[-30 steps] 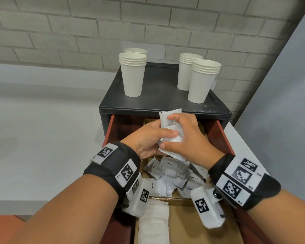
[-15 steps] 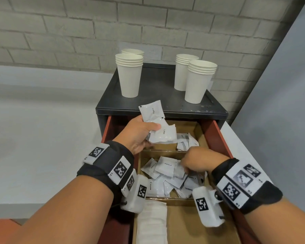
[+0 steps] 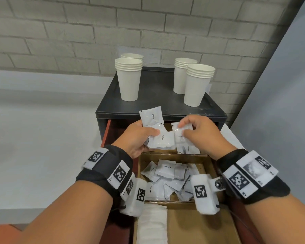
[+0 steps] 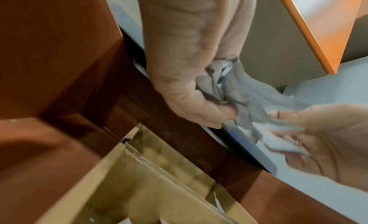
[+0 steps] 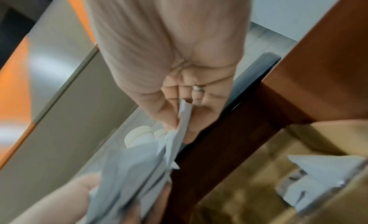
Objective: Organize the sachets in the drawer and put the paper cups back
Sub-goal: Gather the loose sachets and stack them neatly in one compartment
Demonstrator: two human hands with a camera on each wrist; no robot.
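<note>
My left hand grips a small bunch of white coffee sachets above the back of the open drawer; the same bunch shows blurred in the left wrist view. My right hand pinches one more sachet between thumb and fingers, right against that bunch, and the pinched edge of this sachet shows in the right wrist view. Loose cream sachets fill the middle cardboard compartment. A few sachets lie in the back compartment. Several stacks of paper cups stand on the black cabinet top.
White napkins lie in the drawer's front compartment, beside bare cardboard floor. The drawer has red-brown sides. A brick wall stands behind the cabinet, and a grey panel closes off the right side.
Half a second ago my right hand was down in the middle compartment. It has come up pinching a sachet and now meets the bunch in my left hand, which has barely moved.
</note>
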